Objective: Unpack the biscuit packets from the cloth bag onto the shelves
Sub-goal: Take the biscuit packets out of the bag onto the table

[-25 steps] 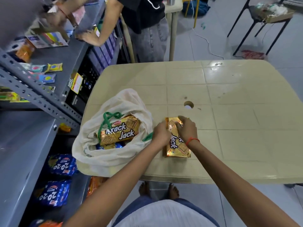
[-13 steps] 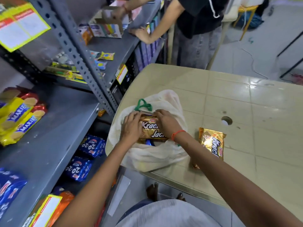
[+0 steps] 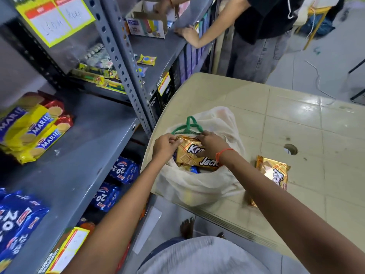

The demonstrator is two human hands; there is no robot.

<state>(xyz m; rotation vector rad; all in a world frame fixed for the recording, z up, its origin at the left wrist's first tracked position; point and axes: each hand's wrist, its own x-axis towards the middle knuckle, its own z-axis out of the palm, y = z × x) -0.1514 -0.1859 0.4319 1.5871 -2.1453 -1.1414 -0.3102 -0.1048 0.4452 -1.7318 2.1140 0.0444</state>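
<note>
A cream cloth bag point(image 3: 199, 184) with green handles lies open at the left edge of the beige table point(image 3: 296, 119). A gold Krack Jack biscuit packet point(image 3: 189, 157) sits in its mouth. My left hand point(image 3: 165, 146) grips the packet's left end and my right hand point(image 3: 210, 144) holds its top right side. A blue packet shows underneath inside the bag. A second gold Krack Jack packet point(image 3: 273, 173) lies flat on the table to the right of the bag. The grey metal shelf point(image 3: 79, 155) is to my left.
Yellow Marie packets point(image 3: 33, 131) and blue 20-20 packets point(image 3: 17, 224) lie on the near shelf, more 20-20 packets point(image 3: 123, 171) on the one below. Another person point(image 3: 260, 26) stands at the far shelf beside an open carton point(image 3: 146, 26). The table has a round hole point(image 3: 290, 149).
One packet was set down on the table, then both hands moved left into the bag and took hold of the packet there. My view has turned left toward the shelves.
</note>
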